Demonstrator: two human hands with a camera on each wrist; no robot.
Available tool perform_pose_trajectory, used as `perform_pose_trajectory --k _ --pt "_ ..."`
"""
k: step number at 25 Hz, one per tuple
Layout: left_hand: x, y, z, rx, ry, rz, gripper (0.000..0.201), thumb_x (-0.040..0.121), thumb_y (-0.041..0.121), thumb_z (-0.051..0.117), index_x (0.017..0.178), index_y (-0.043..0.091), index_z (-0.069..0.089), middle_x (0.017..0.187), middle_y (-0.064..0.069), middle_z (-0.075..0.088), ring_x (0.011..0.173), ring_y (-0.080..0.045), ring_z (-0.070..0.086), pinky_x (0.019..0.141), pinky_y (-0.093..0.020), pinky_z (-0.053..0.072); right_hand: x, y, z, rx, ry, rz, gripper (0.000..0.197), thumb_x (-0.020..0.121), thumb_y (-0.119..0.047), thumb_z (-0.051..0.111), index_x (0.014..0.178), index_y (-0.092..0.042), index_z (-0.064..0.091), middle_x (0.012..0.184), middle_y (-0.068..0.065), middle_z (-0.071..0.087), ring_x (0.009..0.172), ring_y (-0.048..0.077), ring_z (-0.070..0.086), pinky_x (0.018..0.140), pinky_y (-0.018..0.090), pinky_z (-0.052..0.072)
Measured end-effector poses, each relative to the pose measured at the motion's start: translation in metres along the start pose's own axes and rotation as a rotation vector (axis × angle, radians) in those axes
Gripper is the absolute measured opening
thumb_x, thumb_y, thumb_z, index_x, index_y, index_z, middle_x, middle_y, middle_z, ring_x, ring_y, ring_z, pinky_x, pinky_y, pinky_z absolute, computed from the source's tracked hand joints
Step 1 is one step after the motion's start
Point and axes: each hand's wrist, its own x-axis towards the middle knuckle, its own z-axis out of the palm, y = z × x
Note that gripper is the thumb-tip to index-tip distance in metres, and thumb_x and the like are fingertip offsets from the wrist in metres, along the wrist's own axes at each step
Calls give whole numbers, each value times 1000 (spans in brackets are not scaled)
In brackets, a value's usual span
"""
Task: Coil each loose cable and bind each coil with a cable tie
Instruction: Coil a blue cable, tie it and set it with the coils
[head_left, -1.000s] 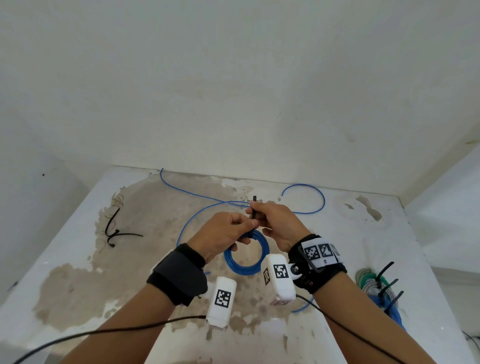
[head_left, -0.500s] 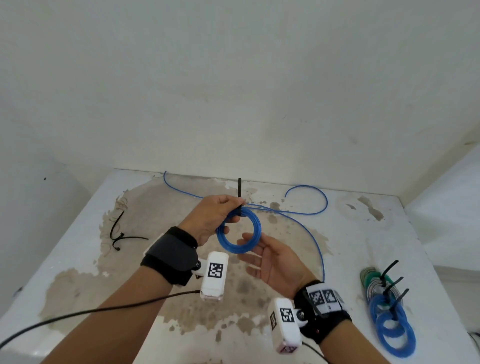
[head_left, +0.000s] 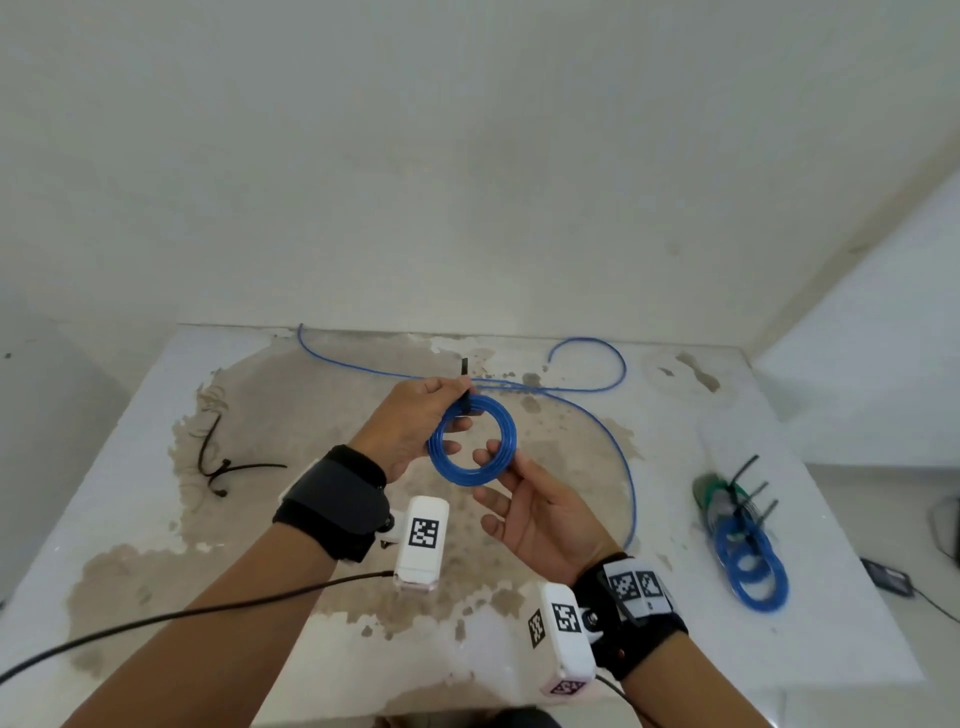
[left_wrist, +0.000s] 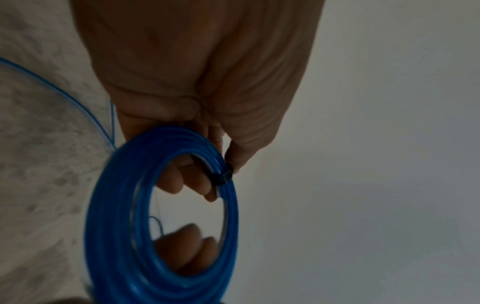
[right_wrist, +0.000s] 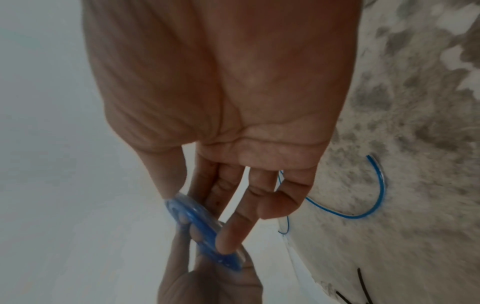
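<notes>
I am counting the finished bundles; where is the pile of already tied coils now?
In the head view the pile of tied coils lies on the table at the person's right, near its right edge, beyond the right hand and apart from both hands.

Your head camera looks forward and down on the blue coil (head_left: 471, 440) from above. Each wrist camera looks along its palm, close against that coil (left_wrist: 161, 216) (right_wrist: 205, 230). All three views share it.
</notes>
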Motion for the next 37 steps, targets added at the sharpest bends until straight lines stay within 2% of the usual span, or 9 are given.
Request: perform_pose_trajectory --k 5,10,12,16,20,22,27,31,37 --pt "8 -33 35 136 -89 -108 34 104 44 47 109 20 70 100 1 77 89 -20 68 76 -35 56 -26 -10 -30 -93 137 -79 26 100 -31 54 116 -19 70 111 -2 71 79 13 69 65 26 52" --pt "28 -85 70 410 -134 -241 28 104 39 45 114 20 62 109 1 71 92 -19 68 70 -30 51 -31 -33 -90 -401 304 -51 22 106 -30 49 116 -21 67 107 -6 72 77 11 66 66 25 41" --pt "41 -109 94 626 -169 -180 20 102 36 50 106 22 64 105 3 73 86 -18 68 67 -27 51 -29 -48 -118 -549 401 -61 19 106 -29 50 110 -22 68 104 -7 72 75 10 65 63 24 40" --pt "65 -155 169 989 -365 -103 12 93 40 61 94 29 66 104 6 70 98 -14 63 82 -25 45 -23 -82 -173 -665 553 -111 13 103 -19 54 108 -18 67 99 -3 71 74 14 67 60 25 45" --pt "91 -191 227 1122 -310 -142 31 82 61 61 94 33 55 102 7 67 96 -18 63 81 -31 49 -22 -104 -219 -868 588 -121 18 101 -21 58 117 -16 65 101 -5 68 72 11 69 63 23 49" --pt "95 -196 237 1217 -283 -104 30 86 58 58 93 29 56 100 7 65 95 -20 62 80 -32 50 -20 -109 -236 -963 586 -114 21 101 -25 58 119 -18 64 105 -7 66 74 11 71 66 21 48" --pt "101 -195 205 1344 -207 -86 22 93 42 52 92 21 59 99 -3 67 95 -29 62 74 -33 47 -8 -113 -261 -1320 608 -157 28 103 -26 53 128 -17 62 120 -3 62 103 18 65 91 34 53" --pt "95 -194 161 1318 -138 -149 20 92 41 55 86 23 57 87 1 65 85 -25 61 68 -31 43 7 -102 -269 -1727 603 -58 26 105 -27 43 122 -17 60 118 4 60 98 28 63 76 36 49" --pt "86 -202 142 1284 -141 -175 19 94 44 55 81 31 51 83 7 61 80 -19 59 70 -31 47 20 -90 -275 -1798 625 97 28 103 -19 44 127 -17 58 133 4 51 103 31 63 74 35 43"
